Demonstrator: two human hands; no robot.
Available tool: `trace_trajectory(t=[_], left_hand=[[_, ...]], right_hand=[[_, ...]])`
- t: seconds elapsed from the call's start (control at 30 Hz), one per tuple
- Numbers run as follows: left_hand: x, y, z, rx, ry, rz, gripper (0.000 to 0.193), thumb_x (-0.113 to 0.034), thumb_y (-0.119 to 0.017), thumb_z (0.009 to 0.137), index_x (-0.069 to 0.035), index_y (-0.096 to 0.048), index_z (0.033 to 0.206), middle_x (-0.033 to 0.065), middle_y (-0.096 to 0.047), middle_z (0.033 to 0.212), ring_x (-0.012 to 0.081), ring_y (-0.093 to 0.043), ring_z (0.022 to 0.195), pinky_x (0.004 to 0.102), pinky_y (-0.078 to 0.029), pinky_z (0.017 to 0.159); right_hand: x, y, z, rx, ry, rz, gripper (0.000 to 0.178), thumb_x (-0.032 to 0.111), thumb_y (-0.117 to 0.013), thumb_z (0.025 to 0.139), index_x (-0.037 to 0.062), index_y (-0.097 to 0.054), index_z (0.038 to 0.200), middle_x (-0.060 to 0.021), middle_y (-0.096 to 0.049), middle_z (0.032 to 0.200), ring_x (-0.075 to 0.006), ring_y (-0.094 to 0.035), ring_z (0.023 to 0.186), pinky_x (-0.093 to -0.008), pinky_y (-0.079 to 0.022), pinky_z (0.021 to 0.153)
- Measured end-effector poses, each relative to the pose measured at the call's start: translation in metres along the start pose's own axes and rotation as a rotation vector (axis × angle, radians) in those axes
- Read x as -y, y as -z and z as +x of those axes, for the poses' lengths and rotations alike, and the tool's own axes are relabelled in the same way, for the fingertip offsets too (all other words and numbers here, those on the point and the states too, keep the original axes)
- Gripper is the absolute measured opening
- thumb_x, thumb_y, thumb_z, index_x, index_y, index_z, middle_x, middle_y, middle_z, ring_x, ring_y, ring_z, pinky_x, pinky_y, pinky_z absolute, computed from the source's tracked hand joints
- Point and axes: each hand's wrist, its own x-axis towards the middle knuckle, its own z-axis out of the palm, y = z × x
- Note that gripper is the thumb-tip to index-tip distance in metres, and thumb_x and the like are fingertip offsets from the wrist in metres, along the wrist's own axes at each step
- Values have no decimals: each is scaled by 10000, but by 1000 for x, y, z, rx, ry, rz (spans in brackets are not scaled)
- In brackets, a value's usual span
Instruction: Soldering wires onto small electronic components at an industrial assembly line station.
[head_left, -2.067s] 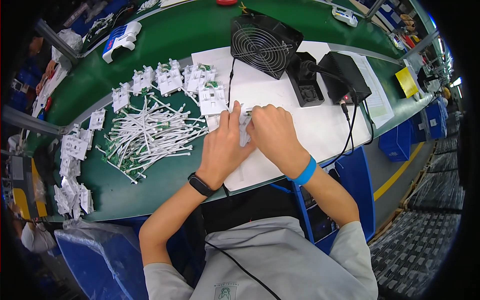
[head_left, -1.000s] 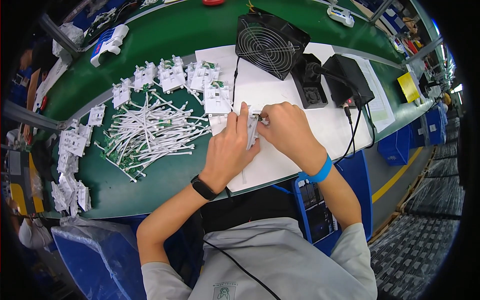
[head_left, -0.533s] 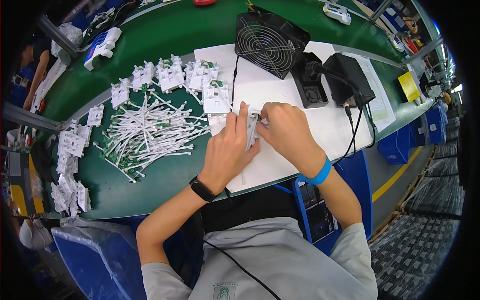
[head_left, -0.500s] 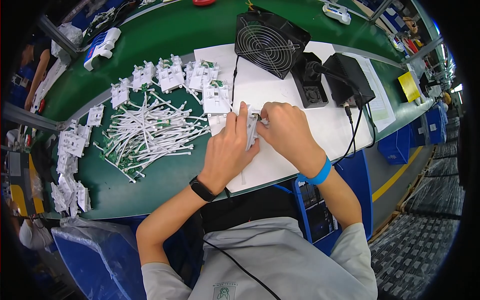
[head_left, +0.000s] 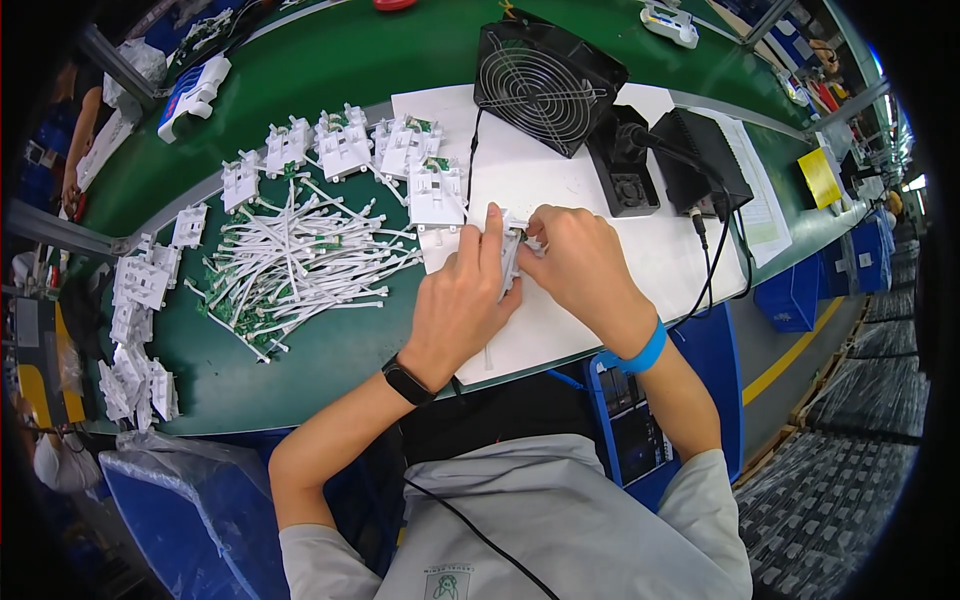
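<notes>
My left hand (head_left: 458,298) is closed round a small white plastic housing (head_left: 508,262), held tilted over the white sheet (head_left: 570,310). Its index finger points up along the part. At the housing's upper right edge, my right hand (head_left: 580,258) pinches with thumb and fingertips. A bit of white shows under those fingers, but what they grip is mostly hidden. Left of my hands lies a heap of white cables with small green circuit boards (head_left: 300,265). More white housings (head_left: 436,195), some with green boards, form a curved row behind and left of the heap.
A black fan (head_left: 545,85) with a wire guard stands at the back, beside an open black box (head_left: 630,185) and a black power unit (head_left: 700,165) with cables. Blue bins (head_left: 185,510) stand below the bench's front edge. A co-worker's arm (head_left: 82,140) shows at far left.
Both hands stay at the housing, with only a slight shift of the fingers and the part. The whole view has moved a little. At far left the co-worker's arm has changed position.
</notes>
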Motion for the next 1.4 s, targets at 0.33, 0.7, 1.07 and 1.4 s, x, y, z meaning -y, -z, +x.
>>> trace_trajectory(t=[0.33, 0.7, 1.07, 1.4], left_hand=[[-3, 1, 0, -9, -14, 31, 762, -195, -757, 764, 45, -474, 1430, 97, -524, 989, 201, -652, 696, 309, -537, 525], [2, -1, 1, 7, -91, 36, 822, -199, -783, 739, 10, -458, 1465, 74, -513, 993, 186, -646, 717, 301, -543, 536], [3, -6, 3, 1, -104, -2, 851, -204, -814, 707, -42, -475, 1470, 104, -566, 1005, 265, -654, 696, 355, -542, 557], [-3, -3, 4, -4, -93, 21, 802, -147, -794, 705, -16, -506, 1443, 76, -560, 963, 224, -652, 699, 327, -528, 525]], right_hand=[[-7, 1, -5, -28, -65, 107, 206, 152, -723, 755, -38, -704, 835, -207, -701, 756, -359, -690, 671, -419, -550, 644], [-18, 4, -8, -25, 34, 123, 238, 181, -779, 722, 3, -684, 847, -89, -646, 641, -243, -640, 574, -339, -494, 560], [-25, 13, -5, 9, 105, 84, 214, 177, -708, 707, -16, -649, 779, -203, -675, 709, -379, -668, 648, -434, -531, 604], [-24, 8, -8, -54, 129, -11, 202, 168, -713, 706, 1, -626, 780, -155, -669, 692, -339, -657, 593, -403, -513, 553]])
